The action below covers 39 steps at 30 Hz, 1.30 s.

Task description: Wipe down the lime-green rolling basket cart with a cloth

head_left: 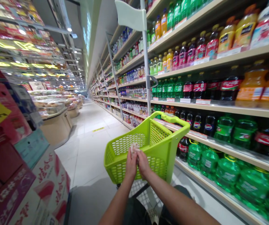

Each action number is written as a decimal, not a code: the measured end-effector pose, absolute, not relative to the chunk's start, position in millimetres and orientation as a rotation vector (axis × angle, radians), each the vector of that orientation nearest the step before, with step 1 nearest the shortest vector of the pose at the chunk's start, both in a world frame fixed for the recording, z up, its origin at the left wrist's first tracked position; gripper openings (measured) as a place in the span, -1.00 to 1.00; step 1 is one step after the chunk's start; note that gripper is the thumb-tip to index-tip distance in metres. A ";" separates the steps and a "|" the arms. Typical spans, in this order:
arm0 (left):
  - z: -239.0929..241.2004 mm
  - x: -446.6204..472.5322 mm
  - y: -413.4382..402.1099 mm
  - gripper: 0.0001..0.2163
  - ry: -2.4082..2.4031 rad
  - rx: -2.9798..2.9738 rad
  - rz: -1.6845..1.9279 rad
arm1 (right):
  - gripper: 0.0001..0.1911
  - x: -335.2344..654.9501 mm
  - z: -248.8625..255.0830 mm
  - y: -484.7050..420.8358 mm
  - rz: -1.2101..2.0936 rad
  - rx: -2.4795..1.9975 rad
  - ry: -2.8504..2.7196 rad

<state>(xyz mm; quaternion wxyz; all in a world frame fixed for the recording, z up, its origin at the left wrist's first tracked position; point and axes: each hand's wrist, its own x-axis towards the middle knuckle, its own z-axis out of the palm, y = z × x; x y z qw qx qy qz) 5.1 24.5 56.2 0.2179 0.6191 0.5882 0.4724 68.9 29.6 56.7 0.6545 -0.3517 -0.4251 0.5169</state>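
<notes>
My left hand (131,163) and my right hand (144,163) are pressed together in front of me, both closed around a crumpled pale cloth (134,147) that sticks out above the fingers. Whether it is fabric or a paper wipe I cannot make out. Just beyond them stands a lime-green plastic shopping cart (121,156) with perforated walls. Its handle (172,118) rises at the right, and neither hand is on it. The hands overlap the cart's near side in view; whether they touch it I cannot tell.
Tall shelves (218,104) of bottled drinks line the right side, with large green bottles (228,168) on the lowest one. Stacked cartons (47,184) crowd the left. The tiled aisle floor (87,125) runs ahead past a rounded display counter (55,128).
</notes>
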 end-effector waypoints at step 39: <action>37.5 -35.6 28.8 -0.51 2.038 2.524 0.813 | -0.76 208.0 75.8 51.5 -0.576 -1.435 -2.003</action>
